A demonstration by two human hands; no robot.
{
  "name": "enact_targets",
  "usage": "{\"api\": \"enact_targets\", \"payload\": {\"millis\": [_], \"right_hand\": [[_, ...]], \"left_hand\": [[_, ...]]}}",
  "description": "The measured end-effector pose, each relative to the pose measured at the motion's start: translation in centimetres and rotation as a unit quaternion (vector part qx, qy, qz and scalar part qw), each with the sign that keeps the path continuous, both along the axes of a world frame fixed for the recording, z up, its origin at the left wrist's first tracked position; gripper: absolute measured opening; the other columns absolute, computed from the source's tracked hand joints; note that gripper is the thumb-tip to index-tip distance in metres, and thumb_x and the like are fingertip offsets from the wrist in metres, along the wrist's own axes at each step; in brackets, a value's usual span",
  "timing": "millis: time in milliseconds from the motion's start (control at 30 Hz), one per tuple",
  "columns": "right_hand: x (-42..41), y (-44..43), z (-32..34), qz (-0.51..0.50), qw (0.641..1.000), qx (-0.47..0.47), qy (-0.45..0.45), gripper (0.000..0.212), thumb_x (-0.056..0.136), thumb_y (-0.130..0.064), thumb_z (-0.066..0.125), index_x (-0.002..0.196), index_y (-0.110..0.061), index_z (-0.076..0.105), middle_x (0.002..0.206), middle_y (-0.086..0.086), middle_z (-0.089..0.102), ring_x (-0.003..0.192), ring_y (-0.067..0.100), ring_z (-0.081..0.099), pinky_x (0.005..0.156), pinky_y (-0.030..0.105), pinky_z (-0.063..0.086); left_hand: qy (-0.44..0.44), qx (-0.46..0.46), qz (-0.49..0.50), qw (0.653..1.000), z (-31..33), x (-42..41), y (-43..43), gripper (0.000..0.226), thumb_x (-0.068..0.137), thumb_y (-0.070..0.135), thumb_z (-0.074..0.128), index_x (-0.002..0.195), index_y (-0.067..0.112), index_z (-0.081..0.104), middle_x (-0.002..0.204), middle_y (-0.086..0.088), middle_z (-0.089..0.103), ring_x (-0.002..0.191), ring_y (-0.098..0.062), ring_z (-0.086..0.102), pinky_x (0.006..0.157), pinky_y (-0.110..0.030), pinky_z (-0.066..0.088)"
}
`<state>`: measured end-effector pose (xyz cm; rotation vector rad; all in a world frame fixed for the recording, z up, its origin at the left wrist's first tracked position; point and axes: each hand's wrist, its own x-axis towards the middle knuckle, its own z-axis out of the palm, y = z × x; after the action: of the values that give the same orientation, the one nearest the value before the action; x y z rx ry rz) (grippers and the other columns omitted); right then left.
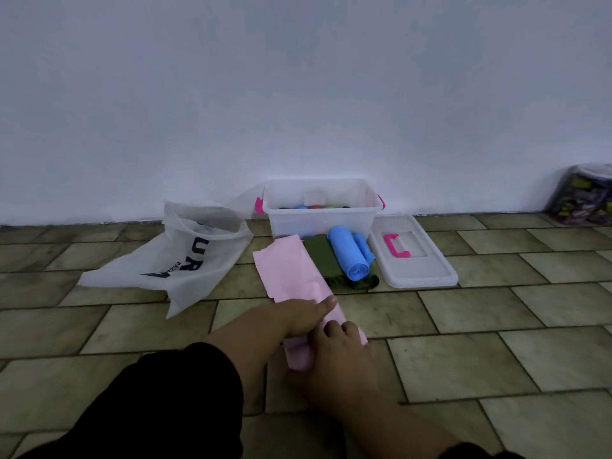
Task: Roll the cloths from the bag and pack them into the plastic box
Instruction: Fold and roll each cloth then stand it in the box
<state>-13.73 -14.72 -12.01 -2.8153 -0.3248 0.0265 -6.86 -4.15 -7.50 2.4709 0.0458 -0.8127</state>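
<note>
Head cam: pink cloth (289,270) lies stretched on the floor, running from the plastic box (323,220) toward the camera. Left hand (308,314) presses flat on it, and right hand (337,349) curls round its near end. Bag (198,260) sits left of the box.

Pink cloth (291,270), blue roll (346,251).

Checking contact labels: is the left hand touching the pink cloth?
Touching. The head view shows the left hand lying with straight fingers flat on the pink cloth, and no gap is visible between them.
</note>
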Motion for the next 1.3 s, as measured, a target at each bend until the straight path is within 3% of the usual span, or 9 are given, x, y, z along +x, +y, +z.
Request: {"api": "enact_targets", "payload": {"millis": [300, 533, 767, 867, 933, 1000, 1100, 1300], "right_hand": [[-0.7, -0.7, 0.3, 0.007, 1.000, -0.014, 0.003, 0.077, 0.061, -0.068, 0.046, 0.131, -0.036, 0.038, 0.120, -0.006, 0.050, 0.112, 0.024, 0.038, 0.089, 0.043, 0.039], [-1.0, -1.9, 0.6, 0.045, 0.997, -0.056, 0.010, 0.079, 0.066, -0.076, 0.050, 0.132, -0.036, 0.035, 0.120, -0.002, 0.048, 0.112, 0.024, 0.039, 0.089, 0.041, 0.043], [-1.1, -2.3, 0.1, 0.063, 0.997, -0.050, 0.012, 0.077, 0.073, -0.074, 0.047, 0.136, -0.032, 0.033, 0.127, 0.000, 0.043, 0.119, 0.025, 0.034, 0.093, 0.044, 0.041], [-1.2, -2.3, -0.4, 0.054, 0.998, -0.045, 0.000, 0.078, 0.074, -0.074, 0.043, 0.137, -0.029, 0.031, 0.130, 0.001, 0.042, 0.122, 0.026, 0.032, 0.095, 0.045, 0.039], [-1.2, -2.3, -0.7, 0.051, 0.998, -0.046, -0.004, 0.078, 0.075, -0.073, 0.041, 0.138, -0.028, 0.029, 0.130, 0.001, 0.042, 0.123, 0.027, 0.032, 0.096, 0.045, 0.038], [-1.2, -2.2, -0.9, 0.049, 0.998, -0.045, -0.010, 0.073, 0.077, -0.068, 0.041, 0.137, -0.030, 0.028, 0.130, 0.001, 0.042, 0.124, 0.027, 0.032, 0.096, 0.045, 0.037], [-1.2, -2.1, -1.2, 0.041, 0.998, -0.044, -0.018, 0.060, 0.081, -0.056, 0.045, 0.134, -0.031, 0.031, 0.130, -0.001, 0.040, 0.125, 0.026, 0.032, 0.093, 0.043, 0.037], [-1.3, -2.2, -0.9, 0.034, 0.999, -0.030, -0.014, 0.060, 0.078, -0.058, 0.047, 0.128, -0.027, 0.036, 0.126, -0.002, 0.042, 0.122, 0.023, 0.036, 0.094, 0.040, 0.038]], "left_hand": [[0.013, 0.000, -0.001, 1.000, -0.6, -0.1, -0.2, 0.079, 0.091, 0.067, 0.014, 0.144, 0.014, 0.038, 0.148, -0.014, 0.038, 0.134, -0.027, 0.036, 0.114, -0.041, 0.021], [0.002, 0.024, -0.010, 1.000, -0.8, -0.2, -0.3, 0.079, 0.090, 0.069, 0.013, 0.148, 0.017, 0.027, 0.152, -0.014, 0.032, 0.137, -0.028, 0.031, 0.113, -0.039, 0.020], [-0.052, 0.023, -0.059, 0.997, -1.5, -1.3, -0.4, 0.066, 0.096, 0.059, 0.014, 0.151, 0.022, 0.017, 0.157, -0.007, 0.022, 0.140, -0.026, 0.028, 0.113, -0.036, 0.019], [-0.137, 0.000, -0.051, 0.989, -2.2, -2.6, 0.3, 0.058, 0.098, 0.054, 0.023, 0.148, 0.025, 0.029, 0.157, 0.002, 0.024, 0.140, -0.019, 0.029, 0.114, -0.035, 0.020], [-0.247, -0.027, -0.036, 0.968, -2.6, -3.8, 0.9, 0.045, 0.098, 0.044, 0.036, 0.141, 0.031, 0.040, 0.152, 0.009, 0.034, 0.134, -0.011, 0.036, 0.112, -0.033, 0.027], [-0.295, -0.078, -0.028, 0.952, -2.9, -5.0, 1.4, 0.044, 0.093, 0.030, 0.048, 0.136, 0.036, 0.043, 0.140, 0.012, 0.044, 0.115, -0.006, 0.050, 0.098, -0.028, 0.041], [-0.236, -0.132, -0.027, 0.962, -3.6, -6.7, 2.0, 0.058, 0.083, 0.024, 0.055, 0.135, 0.042, 0.036, 0.128, 0.014, 0.046, 0.098, -0.002, 0.054, 0.081, -0.022, 0.049], [-0.243, -0.062, -0.056, 0.966, -4.2, -7.3, 2.4, 0.050, 0.085, 0.032, 0.057, 0.132, 0.037, 0.039, 0.128, 0.009, 0.050, 0.100, -0.007, 0.052, 0.084, -0.022, 0.044]]}}
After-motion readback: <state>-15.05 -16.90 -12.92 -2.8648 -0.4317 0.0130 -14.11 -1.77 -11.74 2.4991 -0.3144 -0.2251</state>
